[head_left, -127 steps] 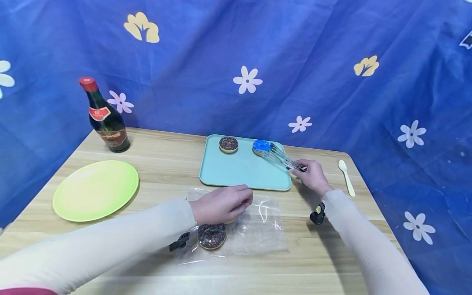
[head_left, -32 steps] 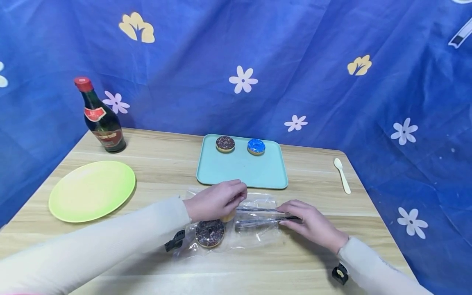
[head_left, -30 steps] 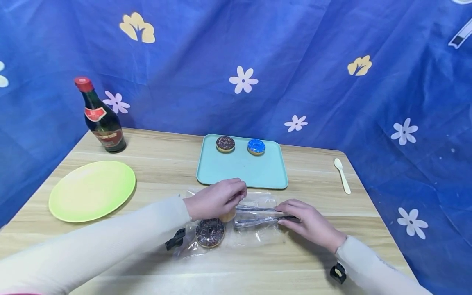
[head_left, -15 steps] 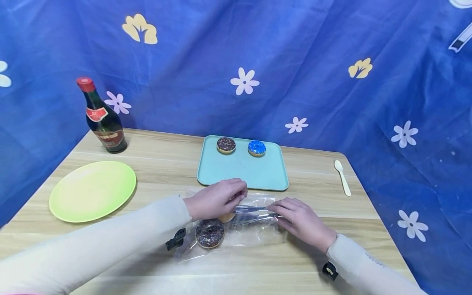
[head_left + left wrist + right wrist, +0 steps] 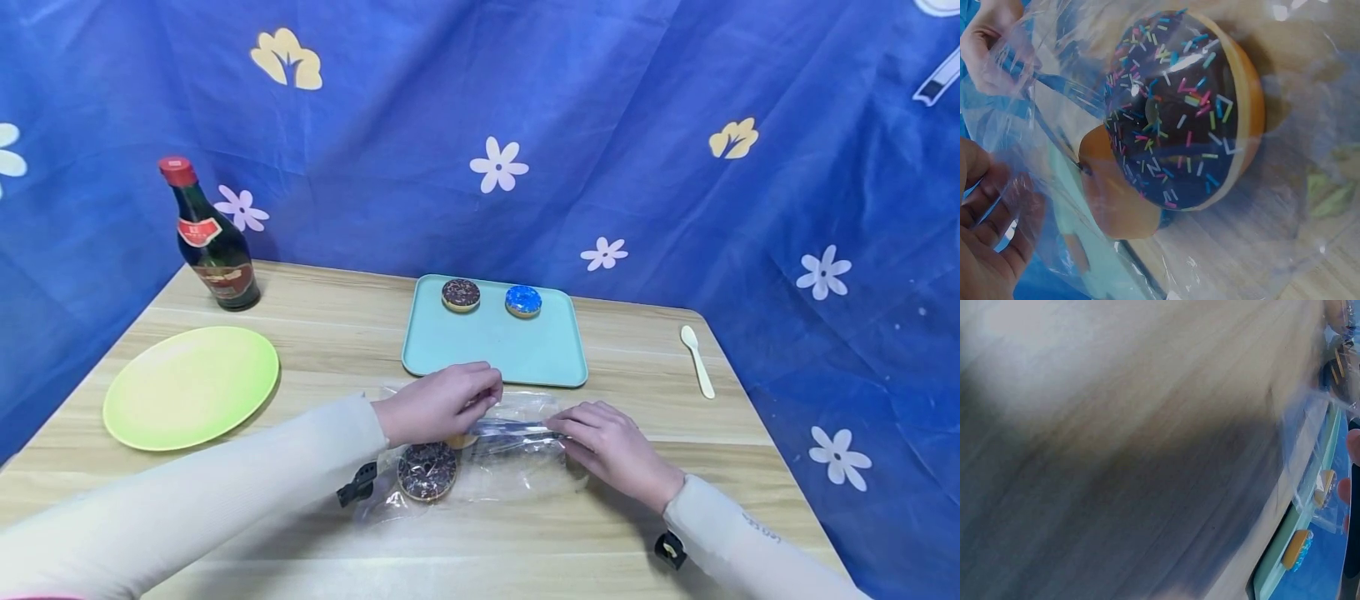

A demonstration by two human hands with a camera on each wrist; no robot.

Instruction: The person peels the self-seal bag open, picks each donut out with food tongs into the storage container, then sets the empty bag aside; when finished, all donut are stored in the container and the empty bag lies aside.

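Observation:
My left hand (image 5: pixel 442 406) grips the upper edge of a clear plastic bag (image 5: pixel 517 483) lying on the table. Inside it is a dark donut (image 5: pixel 427 472) with coloured sprinkles, large in the left wrist view. Behind that, a second donut (image 5: pixel 1119 200) shows its tan side; my left hand partly covers it in the head view. My right hand (image 5: pixel 615 446) holds metal tongs (image 5: pixel 513 427) that reach into the bag from the right. In the left wrist view their tips lie by the second donut; bag film blurs whether they grip it.
Behind the bag stands a turquoise tray (image 5: pixel 495 350) bearing a chocolate donut (image 5: pixel 461 293) and a blue donut (image 5: pixel 522 300). At left are a green plate (image 5: pixel 191 387) and a dark bottle (image 5: pixel 217 250). A small white spoon (image 5: pixel 697 361) lies far right.
The tongs left the blue donut on the tray and came down into the bag. Over the last second my right hand moved slightly left and the tong arms drew closer together.

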